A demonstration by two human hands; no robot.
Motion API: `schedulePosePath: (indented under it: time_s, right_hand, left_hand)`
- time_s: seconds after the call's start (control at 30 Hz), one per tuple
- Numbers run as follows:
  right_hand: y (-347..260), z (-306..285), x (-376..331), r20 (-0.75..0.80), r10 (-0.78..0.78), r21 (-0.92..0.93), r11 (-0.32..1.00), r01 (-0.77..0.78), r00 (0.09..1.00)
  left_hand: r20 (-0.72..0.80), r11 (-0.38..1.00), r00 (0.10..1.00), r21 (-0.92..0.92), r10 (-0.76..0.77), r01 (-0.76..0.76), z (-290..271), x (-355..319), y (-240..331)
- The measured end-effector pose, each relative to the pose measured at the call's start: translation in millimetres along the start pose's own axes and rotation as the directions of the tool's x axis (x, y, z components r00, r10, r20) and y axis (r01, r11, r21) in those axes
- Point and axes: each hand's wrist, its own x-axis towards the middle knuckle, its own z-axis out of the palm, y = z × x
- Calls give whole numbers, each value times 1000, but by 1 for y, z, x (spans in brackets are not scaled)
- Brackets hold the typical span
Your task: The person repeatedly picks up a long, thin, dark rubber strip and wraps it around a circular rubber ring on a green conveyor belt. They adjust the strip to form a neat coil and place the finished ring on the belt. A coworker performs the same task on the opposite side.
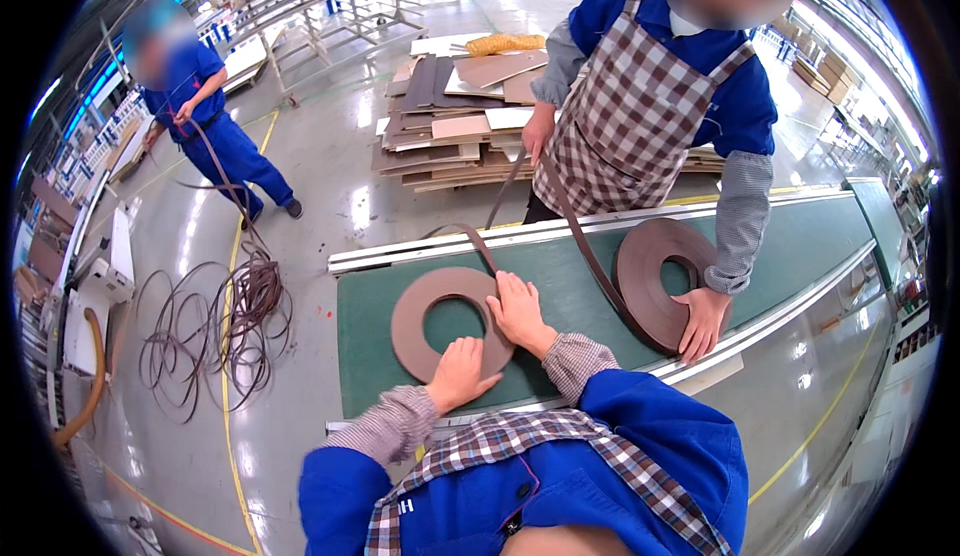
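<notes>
A flat coil of brown edge banding strip (415,318) lies on the green belt in front of me. My left hand (460,374) rests on its near side, fingers by the central hole and thumb apart. Against the coil's right edge lies my right hand (522,313), its fingers stretched out. The coil's loose strip end (480,246) rises from the far edge near my right fingertips. To the right, a co-worker's hand (703,321) presses on a second brown coil (645,276). The co-worker's other hand (538,132) holds a strip running up from that coil.
The green conveyor belt (800,231) has white metal rails. Behind it stand stacked boards (460,126) with a yellow bundle (505,44) on top. Tangled strip (250,296) covers the floor at left, where another person (195,106) handles a strip. A checked apron (625,106) covers the nearer co-worker.
</notes>
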Motion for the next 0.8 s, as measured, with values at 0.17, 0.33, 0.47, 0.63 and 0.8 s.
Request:
schedulePosePath:
  time_s: [0.17, 0.33, 0.47, 0.63, 0.8]
  right_hand:
    - [5, -1, 6, -68, -43, -41, 998, 41, 997]
    - [6, 13, -3, -141, -32, -46, 999, 26, 989]
    - [-2, 8, 2, -169, -15, 10, 1000, 17, 986]
    - [-6, 20, 3, -157, -33, -9, 999, 32, 987]
    - [-3, -1, 4, -162, 3, -97, 995, -19, 987]
  left_hand:
    - [491, 763, 709, 130, 505, -633, -60, -22, -62]
    - [575, 813, 783, 323, 238, -484, -95, -16, -62]
    - [261, 996, 964, -63, -51, 69, -21, -12, 15]
    - [-190, 934, 915, -88, -356, 346, 32, 4, 37]
    - [-161, 994, 985, -98, -64, 49, 36, 7, 19]
